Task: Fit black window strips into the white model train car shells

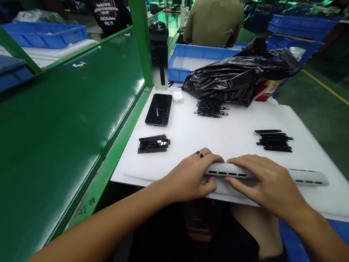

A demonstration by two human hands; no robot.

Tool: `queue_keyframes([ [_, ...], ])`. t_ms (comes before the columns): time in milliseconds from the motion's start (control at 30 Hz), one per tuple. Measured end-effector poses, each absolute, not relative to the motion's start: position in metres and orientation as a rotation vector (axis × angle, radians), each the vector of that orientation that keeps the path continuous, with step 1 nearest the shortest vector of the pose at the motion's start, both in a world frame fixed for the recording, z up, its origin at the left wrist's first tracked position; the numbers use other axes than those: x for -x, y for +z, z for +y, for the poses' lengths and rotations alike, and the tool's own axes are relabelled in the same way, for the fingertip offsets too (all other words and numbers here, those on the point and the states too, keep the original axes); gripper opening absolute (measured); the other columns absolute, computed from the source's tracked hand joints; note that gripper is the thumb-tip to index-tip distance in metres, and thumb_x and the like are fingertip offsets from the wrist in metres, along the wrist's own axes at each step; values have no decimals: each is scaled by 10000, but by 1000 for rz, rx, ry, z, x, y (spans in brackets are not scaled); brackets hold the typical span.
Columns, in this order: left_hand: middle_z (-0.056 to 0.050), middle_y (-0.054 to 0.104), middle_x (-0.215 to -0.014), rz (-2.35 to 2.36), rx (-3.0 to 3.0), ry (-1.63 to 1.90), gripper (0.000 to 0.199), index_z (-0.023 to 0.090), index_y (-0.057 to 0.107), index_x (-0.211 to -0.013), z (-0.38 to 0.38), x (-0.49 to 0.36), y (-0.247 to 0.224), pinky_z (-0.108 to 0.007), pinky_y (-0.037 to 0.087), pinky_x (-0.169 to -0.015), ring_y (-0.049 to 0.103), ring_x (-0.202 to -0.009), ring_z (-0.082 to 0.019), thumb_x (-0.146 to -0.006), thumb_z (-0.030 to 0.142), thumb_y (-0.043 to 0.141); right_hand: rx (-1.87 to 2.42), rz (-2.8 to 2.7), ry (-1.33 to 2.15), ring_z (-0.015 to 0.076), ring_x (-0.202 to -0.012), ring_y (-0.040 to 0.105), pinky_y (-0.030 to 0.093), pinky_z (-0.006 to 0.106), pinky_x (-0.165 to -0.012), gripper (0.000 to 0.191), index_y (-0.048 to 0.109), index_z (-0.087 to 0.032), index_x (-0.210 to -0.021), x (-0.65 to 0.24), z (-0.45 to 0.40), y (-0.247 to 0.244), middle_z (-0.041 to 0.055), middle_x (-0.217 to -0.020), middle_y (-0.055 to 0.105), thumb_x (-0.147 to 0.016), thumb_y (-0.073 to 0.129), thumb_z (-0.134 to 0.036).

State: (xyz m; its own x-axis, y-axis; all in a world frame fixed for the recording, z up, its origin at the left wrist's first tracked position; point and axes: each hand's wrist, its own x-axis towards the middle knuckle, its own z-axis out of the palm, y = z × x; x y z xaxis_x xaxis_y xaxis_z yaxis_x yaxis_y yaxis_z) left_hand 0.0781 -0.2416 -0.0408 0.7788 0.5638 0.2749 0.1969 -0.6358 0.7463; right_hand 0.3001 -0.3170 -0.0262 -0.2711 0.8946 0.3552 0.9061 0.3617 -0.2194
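Observation:
My left hand point(190, 177), with a ring on one finger, and my right hand point(264, 185) both grip a long pale grey slotted bar point(222, 170) just above the white plastic board point(271, 208). Its middle is hidden under my right hand, and its far end point(309, 177) sticks out to the right. Beyond my hands lie a stack of black slotted strips point(153, 144) on the left and a pile of thin black strips point(274, 141) on the right. A tangle of small black clips point(211, 109) lies further back.
A phone point(158, 109) and a white earbud case point(177, 96) lie on the board near a tall black-and-clear bottle point(159, 54). A black plastic bag point(238, 75) sits at the back. A green panel point(53, 136) runs along the left, blue crates point(203, 59) stand behind, and a seated person point(214, 22) faces away.

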Motion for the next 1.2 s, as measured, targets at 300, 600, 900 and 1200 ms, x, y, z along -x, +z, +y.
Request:
queue_keyframes([
  [300,-96,600,-1186,509,-2193,564,472,192,534,-1358,-235,-73,-35,-306,480,-941,604,-1051,-209,-888,153,545,1549,-2301,61,269,-1040,667,549,429,-885,408,586,-310,-1272,-347,-322,-29,32,-1183,692,-887,645,-430],
  [600,-109,599,-1267,411,-2159,506,562,180,511,-1395,-227,-70,-30,-318,483,-959,607,-1081,-215,-843,77,517,1596,-2257,18,252,-995,678,563,404,-798,361,604,-320,-1206,-342,-321,-31,13,-1141,702,-869,649,-442],
  [900,-109,598,-1262,398,-2144,534,574,199,505,-1400,-230,-70,-32,-338,472,-988,596,-1109,-214,-840,74,529,1602,-2252,-53,270,-995,678,555,423,-812,350,633,-290,-1194,-337,-324,-30,32,-1133,706,-864,637,-404],
  [1200,-103,624,-1209,458,-2170,565,533,169,537,-1374,-230,-72,-35,-329,477,-966,603,-1066,-207,-846,103,539,1603,-2303,-52,266,-972,662,536,420,-822,326,632,-219,-1177,-330,-321,-23,72,-1110,702,-881,602,-352],
])
